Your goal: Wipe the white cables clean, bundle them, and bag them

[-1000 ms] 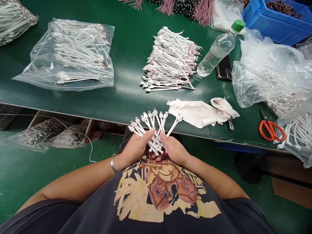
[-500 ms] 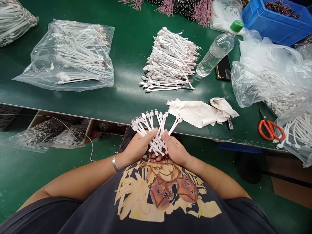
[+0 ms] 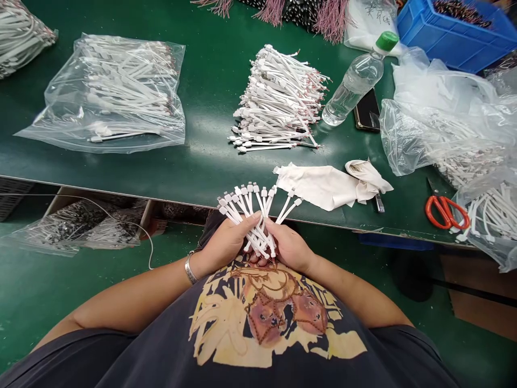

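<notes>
A fanned bunch of short white USB cables (image 3: 255,226) is held in front of my shirt, just off the table's near edge. My left hand (image 3: 227,241) is closed round the left side of the bunch, its thumb lying across the cables. On the other side my right hand (image 3: 291,247) pinches several of them, with two connectors spread apart to the right. Fingertips show under the lower cable ends; the rest of the fingers are hidden. Beyond the hands, a large pile of the same white cables (image 3: 280,99) lies on the green table (image 3: 210,167).
Left of the pile lies a clear bag of cables (image 3: 129,91). To its right stand a water bottle (image 3: 355,81) and a phone (image 3: 367,110). A white cloth (image 3: 319,186), red-handled scissors (image 3: 446,211), bagged cables (image 3: 472,145) and a blue bin (image 3: 456,40) occupy the right side.
At the right of the fan, two connectors that were close together are now spread apart. Both hands stay closed on the bunch. The view has shifted slightly.
</notes>
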Tool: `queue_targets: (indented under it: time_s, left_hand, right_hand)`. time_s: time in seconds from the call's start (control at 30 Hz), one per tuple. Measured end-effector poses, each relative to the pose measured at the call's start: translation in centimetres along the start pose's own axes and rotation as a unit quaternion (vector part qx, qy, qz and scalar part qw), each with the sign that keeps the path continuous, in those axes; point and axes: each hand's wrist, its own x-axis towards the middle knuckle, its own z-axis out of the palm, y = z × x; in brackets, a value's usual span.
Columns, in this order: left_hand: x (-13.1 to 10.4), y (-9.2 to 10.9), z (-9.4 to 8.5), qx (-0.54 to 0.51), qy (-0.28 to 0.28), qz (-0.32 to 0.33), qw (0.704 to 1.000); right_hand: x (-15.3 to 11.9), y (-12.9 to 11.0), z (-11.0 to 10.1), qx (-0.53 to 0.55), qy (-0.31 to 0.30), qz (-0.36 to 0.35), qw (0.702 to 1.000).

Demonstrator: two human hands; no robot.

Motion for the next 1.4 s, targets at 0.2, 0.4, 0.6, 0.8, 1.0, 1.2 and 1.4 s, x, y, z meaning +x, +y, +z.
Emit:
queue_targets:
  time_s: [0.2,0.4,0.6,0.8,1.0,1.2,1.4]
  left_hand:
    - [-0.09,-0.01,-0.01,0.000,-0.004,0.000,1.000]
    - [-0.07,0.02,-0.05,0.002,0.003,0.006,1.000]
    - [-0.08,-0.11,-0.02,0.010,0.011,0.007,1.000]
    - [-0.20,-0.17,-0.27,-0.001,0.000,-0.009,1.000]
    - [-0.19,-0.10,-0.32,-0.005,0.017,0.000,1.000]
    - [-0.04,-0.37,-0.43,-0.020,0.030,-0.016,0.999]
    - [0.19,-0.41,-0.21,-0.061,0.057,-0.031,0.996]
  right_hand:
    - [-0.39,-0.74,0.48,-0.030,0.010,0.000,0.999]
    - [-0.47,-0.83,0.59,-0.038,0.005,-0.008,0.999]
    - [-0.47,-0.62,0.38,-0.044,0.009,-0.007,0.999]
    - [-0.53,-0.31,0.05,-0.005,-0.023,-0.015,1.000]
    - [-0.44,-0.02,-0.19,0.027,-0.045,-0.022,0.998]
    - [-0.24,-0.16,-0.21,0.019,-0.040,-0.005,0.999]
    - [-0.50,-0.86,0.21,-0.001,-0.028,-0.012,1.000]
